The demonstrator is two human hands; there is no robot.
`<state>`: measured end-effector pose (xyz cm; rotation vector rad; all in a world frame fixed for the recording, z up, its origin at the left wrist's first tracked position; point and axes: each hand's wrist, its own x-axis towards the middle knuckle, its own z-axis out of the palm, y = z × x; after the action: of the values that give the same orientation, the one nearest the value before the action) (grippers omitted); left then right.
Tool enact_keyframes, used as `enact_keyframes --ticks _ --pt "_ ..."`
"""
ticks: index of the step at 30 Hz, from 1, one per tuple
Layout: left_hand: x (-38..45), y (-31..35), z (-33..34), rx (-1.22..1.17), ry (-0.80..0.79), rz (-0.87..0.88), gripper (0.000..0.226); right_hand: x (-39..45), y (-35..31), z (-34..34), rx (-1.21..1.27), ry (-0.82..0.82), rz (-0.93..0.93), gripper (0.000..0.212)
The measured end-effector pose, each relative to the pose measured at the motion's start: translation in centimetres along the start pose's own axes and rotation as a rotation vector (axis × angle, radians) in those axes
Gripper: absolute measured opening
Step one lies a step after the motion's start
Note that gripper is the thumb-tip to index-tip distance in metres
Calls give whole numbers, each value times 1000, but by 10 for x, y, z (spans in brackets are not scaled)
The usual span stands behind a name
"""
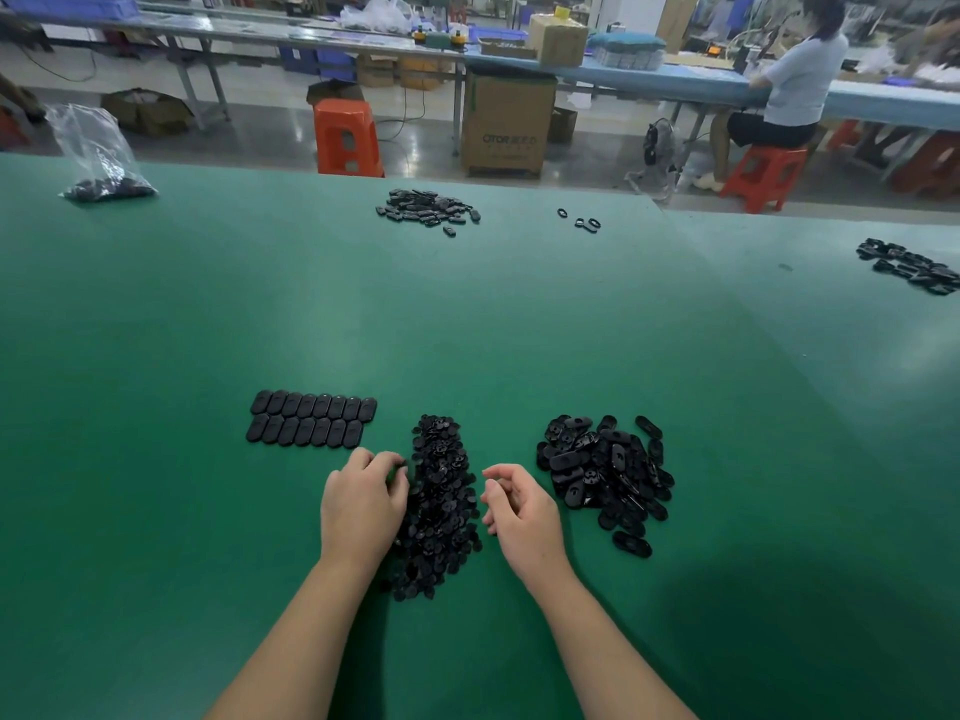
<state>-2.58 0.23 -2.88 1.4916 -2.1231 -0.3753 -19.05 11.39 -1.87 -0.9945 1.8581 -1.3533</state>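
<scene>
On the green table [467, 330], a long pile of small black round parts [441, 506] lies between my hands. My left hand [363, 504] rests at the pile's left edge, its curled fingertips pinching a small black part there. My right hand [522, 511] hovers just right of the pile with fingers loosely curled and nothing visible in it. A heap of larger black oval covers [605, 470] lies to the right. Two neat rows of black oval pieces [311, 419] are laid out to the upper left.
Farther back lie another heap of black parts [426, 210], a few loose rings [582, 220], a plastic bag of parts [104, 163] at far left and a heap [909, 265] at far right. Beyond the table a person sits on an orange stool [763, 174].
</scene>
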Motion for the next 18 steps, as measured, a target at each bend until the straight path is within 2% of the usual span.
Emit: enact_keyframes --ticks 6,13,18 --pt "2 -4 1 -34 -4 -52 15 -3 1 4 -146 -15 -64 15" --pt "2 -3 -2 -58 -2 -84 14 5 -11 -5 -448 -157 -122 14" --pt "-1 0 -3 1 24 -32 14 20 -23 -35 -808 -49 -164 25"
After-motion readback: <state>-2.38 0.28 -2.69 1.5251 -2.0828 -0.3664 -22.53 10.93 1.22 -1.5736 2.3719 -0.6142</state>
